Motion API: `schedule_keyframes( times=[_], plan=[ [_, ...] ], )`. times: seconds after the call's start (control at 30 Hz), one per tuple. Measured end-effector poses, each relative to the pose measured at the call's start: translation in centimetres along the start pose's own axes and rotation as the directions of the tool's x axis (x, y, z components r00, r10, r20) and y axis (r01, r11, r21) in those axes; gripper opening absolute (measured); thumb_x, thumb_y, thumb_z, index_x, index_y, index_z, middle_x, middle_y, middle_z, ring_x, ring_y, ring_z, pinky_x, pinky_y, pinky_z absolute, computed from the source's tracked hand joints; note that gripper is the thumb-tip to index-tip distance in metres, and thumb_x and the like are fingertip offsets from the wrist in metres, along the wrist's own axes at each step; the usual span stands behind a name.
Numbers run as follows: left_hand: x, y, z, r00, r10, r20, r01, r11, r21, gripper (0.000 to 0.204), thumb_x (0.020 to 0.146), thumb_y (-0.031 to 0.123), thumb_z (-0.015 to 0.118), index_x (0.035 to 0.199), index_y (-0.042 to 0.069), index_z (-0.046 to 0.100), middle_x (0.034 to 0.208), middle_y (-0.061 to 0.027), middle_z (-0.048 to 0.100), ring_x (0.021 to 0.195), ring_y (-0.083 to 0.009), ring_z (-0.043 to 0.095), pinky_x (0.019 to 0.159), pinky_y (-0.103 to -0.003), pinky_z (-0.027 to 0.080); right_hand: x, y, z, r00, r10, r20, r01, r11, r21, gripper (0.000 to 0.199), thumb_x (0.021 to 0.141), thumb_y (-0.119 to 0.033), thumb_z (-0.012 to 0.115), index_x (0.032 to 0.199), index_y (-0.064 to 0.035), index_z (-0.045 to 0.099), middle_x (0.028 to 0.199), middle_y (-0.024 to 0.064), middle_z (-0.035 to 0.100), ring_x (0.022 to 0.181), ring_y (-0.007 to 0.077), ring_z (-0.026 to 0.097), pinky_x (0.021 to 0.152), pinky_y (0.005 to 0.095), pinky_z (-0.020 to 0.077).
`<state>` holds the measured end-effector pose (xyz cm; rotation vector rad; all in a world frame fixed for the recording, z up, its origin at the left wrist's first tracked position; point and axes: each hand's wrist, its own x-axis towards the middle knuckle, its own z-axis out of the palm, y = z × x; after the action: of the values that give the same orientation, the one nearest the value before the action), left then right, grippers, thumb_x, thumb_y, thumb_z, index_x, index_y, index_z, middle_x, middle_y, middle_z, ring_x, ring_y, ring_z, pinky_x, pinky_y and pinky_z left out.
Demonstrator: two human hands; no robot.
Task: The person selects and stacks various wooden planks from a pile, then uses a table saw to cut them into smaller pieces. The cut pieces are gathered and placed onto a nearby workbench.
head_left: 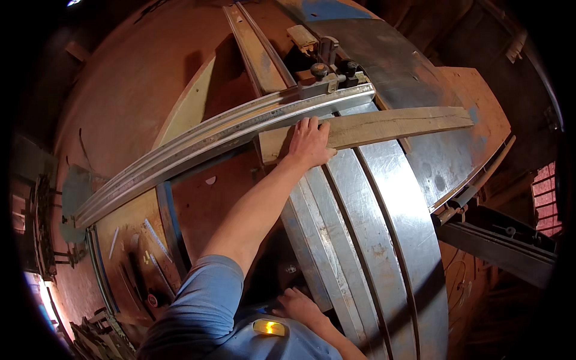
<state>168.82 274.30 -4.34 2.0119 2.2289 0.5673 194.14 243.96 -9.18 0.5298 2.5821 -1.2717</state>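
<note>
A long wooden board lies across the metal machine table, beside the aluminium fence. My left hand is closed over the board's left part, fingers at its far edge and thumb toward the near edge. Down by my body, my right hand is at the table's near left side. Its fingers are bent but apart, with nothing visible between them; what its fingertips touch is in shadow. The long aluminium fence runs behind the board, carrying a stop with a black knob.
On the left, a wooden shelf holds rulers and a tape measure. An off-white panel stands beyond the fence. A wood block sits near the stop. A dark metal beam sticks out at right.
</note>
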Motion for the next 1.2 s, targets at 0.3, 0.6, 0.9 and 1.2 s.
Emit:
schedule_keyframes(
  times=[0.3, 0.6, 0.9, 1.2],
  plan=[
    [-0.2, -0.6, -0.3, 0.999, -0.033, 0.012, 0.032, 0.999, 0.01, 0.075, 0.072, 0.038, 0.083, 0.131, 0.002, 0.055, 0.134, -0.0205, 0.049, 0.125, -0.0369, 0.044, 0.109, -0.048, 0.036, 0.1, 0.1, 0.4, 0.999, -0.033, 0.015, 0.033, 0.997, -0.063, 0.043, 0.092, -0.045, 0.063, 0.101, -0.003, 0.068, 0.1, 0.0173, 0.057, 0.105, 0.0344, 0.055, 0.092, 0.0411, 0.0485],
    [-0.4, -0.2, -0.1, 0.996, -0.034, -0.078, 0.031, 0.999, -0.037, 0.075, 0.072, 0.036, 0.083, 0.132, 0.002, 0.055, 0.138, -0.0212, 0.048, 0.13, -0.0379, 0.041, 0.113, -0.048, 0.032, -0.1, 0.4, 1.7, 0.978, -0.118, -0.171, 0.112, 0.993, -0.044, 0.042, 0.091, -0.043, 0.063, 0.086, -0.0012, 0.066, 0.082, 0.0133, 0.058, 0.096, 0.0294, 0.054, 0.089, 0.0365, 0.0472],
    [-0.5, 0.1, 0.0, 0.956, 0.134, -0.262, -0.117, 0.99, 0.077, 0.054, 0.071, 0.033, 0.083, 0.107, -0.003, 0.065, 0.138, -0.023, 0.046, 0.136, -0.0387, 0.033, 0.118, -0.052, 0.02, 0.0, 0.9, 1.9, 0.987, -0.119, -0.11, 0.115, 0.992, -0.043, 0.045, 0.09, -0.044, 0.062, 0.086, 0.0006, 0.065, 0.083, 0.0108, 0.061, 0.1, 0.0272, 0.052, 0.099, 0.0366, 0.0427],
    [0.1, 0.3, 0.0, 0.976, 0.045, -0.213, -0.024, 0.995, 0.1, 0.059, 0.072, 0.035, 0.083, 0.114, -0.002, 0.065, 0.146, -0.0256, 0.038, 0.141, -0.0413, 0.025, 0.118, -0.059, 0.014, -0.2, 0.8, 2.3, 0.985, -0.092, -0.143, 0.093, 0.996, 0.002, 0.044, 0.089, -0.043, 0.065, 0.098, 0.0001, 0.066, 0.097, 0.0164, 0.054, 0.098, 0.0342, 0.056, 0.088, 0.0411, 0.0482]
  ],
)
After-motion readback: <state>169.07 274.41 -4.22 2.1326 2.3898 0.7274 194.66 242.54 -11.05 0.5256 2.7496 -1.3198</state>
